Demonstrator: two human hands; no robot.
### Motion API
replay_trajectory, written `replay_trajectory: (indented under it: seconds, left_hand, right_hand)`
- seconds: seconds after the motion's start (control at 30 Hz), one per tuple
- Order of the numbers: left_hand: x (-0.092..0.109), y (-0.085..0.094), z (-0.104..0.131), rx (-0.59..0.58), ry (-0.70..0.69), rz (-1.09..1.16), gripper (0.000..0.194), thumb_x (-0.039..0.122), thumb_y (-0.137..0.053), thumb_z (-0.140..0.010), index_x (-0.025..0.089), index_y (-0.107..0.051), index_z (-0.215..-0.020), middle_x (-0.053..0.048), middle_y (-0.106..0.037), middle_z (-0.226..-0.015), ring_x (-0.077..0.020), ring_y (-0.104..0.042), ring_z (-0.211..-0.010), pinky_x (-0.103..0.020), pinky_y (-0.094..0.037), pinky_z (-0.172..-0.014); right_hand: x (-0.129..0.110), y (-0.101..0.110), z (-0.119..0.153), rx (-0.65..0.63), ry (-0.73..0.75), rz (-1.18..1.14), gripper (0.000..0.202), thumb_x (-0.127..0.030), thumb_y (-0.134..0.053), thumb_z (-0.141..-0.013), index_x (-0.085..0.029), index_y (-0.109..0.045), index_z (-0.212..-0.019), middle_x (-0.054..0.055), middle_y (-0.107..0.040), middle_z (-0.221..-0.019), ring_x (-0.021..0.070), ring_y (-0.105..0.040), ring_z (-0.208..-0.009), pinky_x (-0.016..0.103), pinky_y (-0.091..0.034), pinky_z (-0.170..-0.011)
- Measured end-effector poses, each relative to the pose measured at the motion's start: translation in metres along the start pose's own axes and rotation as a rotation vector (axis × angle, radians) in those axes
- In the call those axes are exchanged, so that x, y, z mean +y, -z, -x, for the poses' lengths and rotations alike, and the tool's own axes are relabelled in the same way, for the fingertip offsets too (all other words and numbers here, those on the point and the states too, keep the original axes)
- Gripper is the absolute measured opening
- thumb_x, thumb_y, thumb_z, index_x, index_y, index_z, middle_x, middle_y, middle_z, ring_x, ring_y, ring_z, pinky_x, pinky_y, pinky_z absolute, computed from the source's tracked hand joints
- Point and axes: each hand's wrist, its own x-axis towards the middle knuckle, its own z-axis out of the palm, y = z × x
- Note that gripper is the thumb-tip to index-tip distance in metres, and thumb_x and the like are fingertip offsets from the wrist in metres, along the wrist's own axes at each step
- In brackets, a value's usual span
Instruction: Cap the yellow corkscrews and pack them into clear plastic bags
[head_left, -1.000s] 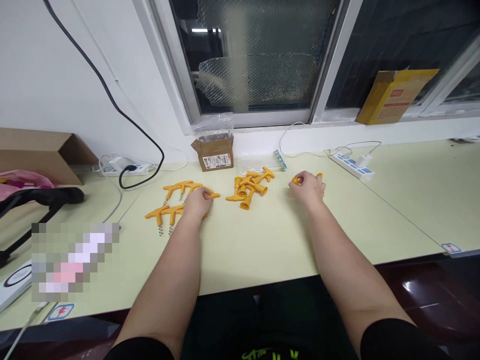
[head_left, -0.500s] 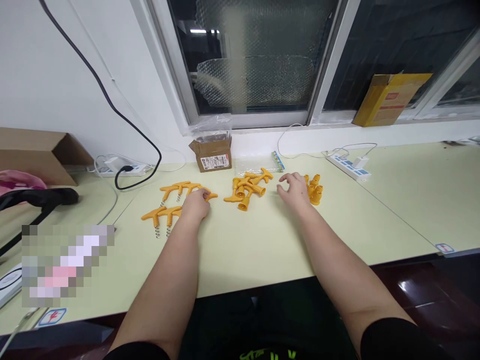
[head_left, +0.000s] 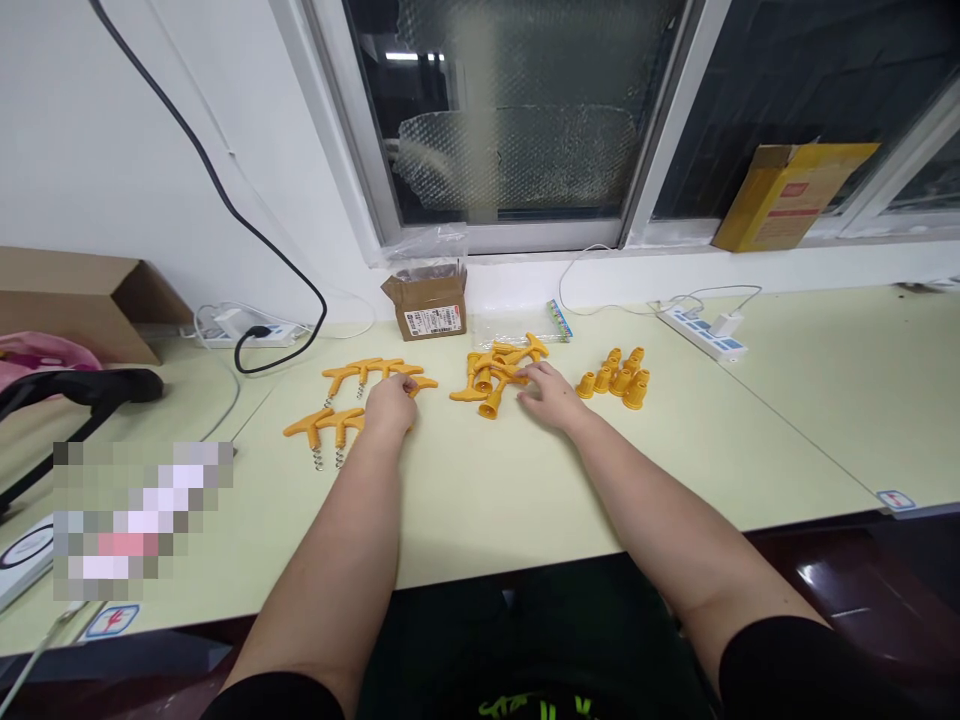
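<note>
Several yellow corkscrews (head_left: 304, 424) with T-shaped handles and bare metal spirals lie in two rows at the left. My left hand (head_left: 390, 408) is over the right end of these rows, fingers curled onto a corkscrew (head_left: 425, 384) whose handle sticks out past them; its spiral is hidden. In the middle is a heap of corkscrews (head_left: 469, 394), some with cone-shaped sleeves on. At this heap's right edge, my right hand (head_left: 556, 398) has its fingertips against a yellow piece, thumb and fingers apart. Several yellow sleeves (head_left: 621, 380) stand upright to its right.
Behind the heap are a small cardboard box (head_left: 429, 305) and a clear plastic bag (head_left: 510, 328). Power strips lie at the back right (head_left: 701, 332) and back left (head_left: 281, 336). A black cable (head_left: 217, 190) hangs down at the left. A yellow carton (head_left: 787, 200) leans on the window.
My right hand has moved left from beside the standing sleeves to the middle heap, uncovering more sleeves. My left hand stays at the corkscrew rows. The view has shifted slightly.
</note>
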Motion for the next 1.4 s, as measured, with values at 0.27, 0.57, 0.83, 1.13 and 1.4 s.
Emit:
replay_trajectory:
  seconds: [0.27,0.57,0.83,1.13,1.4]
  left_hand:
    - [0.023,0.001,0.019,0.087,-0.427,0.095,0.028,0.020,-0.061,-0.088,0.021,-0.072,-0.113,-0.011,-0.068,-0.120,-0.0300,-0.061,-0.122,-0.044,-0.044,-0.113]
    - [0.054,-0.020,0.052,-0.040,-0.775,0.421,0.053,0.026,-0.065,-0.092,0.026,-0.052,-0.143,-0.011,-0.055,-0.142,-0.0257,-0.056,-0.133,-0.043,-0.050,-0.112]
    - [0.056,-0.018,0.056,-0.134,-0.838,0.457,0.043,0.035,-0.081,-0.080,0.024,-0.069,-0.120,-0.012,-0.054,-0.149,-0.0305,-0.054,-0.139,-0.045,-0.045,-0.118]
    - [0.056,-0.028,0.057,-0.351,-0.485,0.726,0.039,0.048,-0.070,-0.090,0.023,-0.061,-0.118,-0.002,-0.070,-0.085,-0.0163,-0.068,-0.065,-0.028,-0.054,-0.062]
    - [0.064,-0.024,0.057,-0.291,-0.301,0.843,0.052,0.053,-0.068,-0.090,0.024,-0.044,-0.126,-0.001,-0.073,-0.082,-0.0117,-0.059,-0.053,-0.024,-0.049,-0.055]
  right_hand:
    - [-0.006,-0.001,-0.004,0.155,-0.248,-0.323,0.018,-0.028,-0.065,-0.080,-0.024,-0.063,-0.098,0.000,-0.062,-0.094,0.0148,-0.058,-0.068,0.034,-0.054,-0.075]
    - [-0.028,0.010,-0.004,0.135,-0.468,-0.894,0.018,-0.040,-0.065,-0.085,-0.024,-0.061,-0.091,-0.003,-0.062,-0.068,0.0142,-0.058,-0.053,0.029,-0.055,-0.053]
    - [-0.035,0.014,-0.002,0.089,-0.765,-1.070,0.035,-0.052,-0.071,-0.090,-0.021,-0.057,-0.082,-0.003,-0.055,-0.056,0.0082,-0.040,-0.041,0.020,-0.037,-0.036]
    - [-0.038,0.019,0.001,0.026,-0.675,-1.076,0.041,-0.060,-0.074,-0.085,-0.022,-0.057,-0.084,-0.005,-0.051,-0.056,0.0078,-0.038,-0.043,0.020,-0.033,-0.039]
    - [-0.027,0.011,0.000,0.037,-0.360,-0.982,0.040,-0.062,-0.071,-0.084,-0.026,-0.057,-0.097,-0.005,-0.057,-0.073,0.0110,-0.055,-0.060,0.026,-0.053,-0.061]
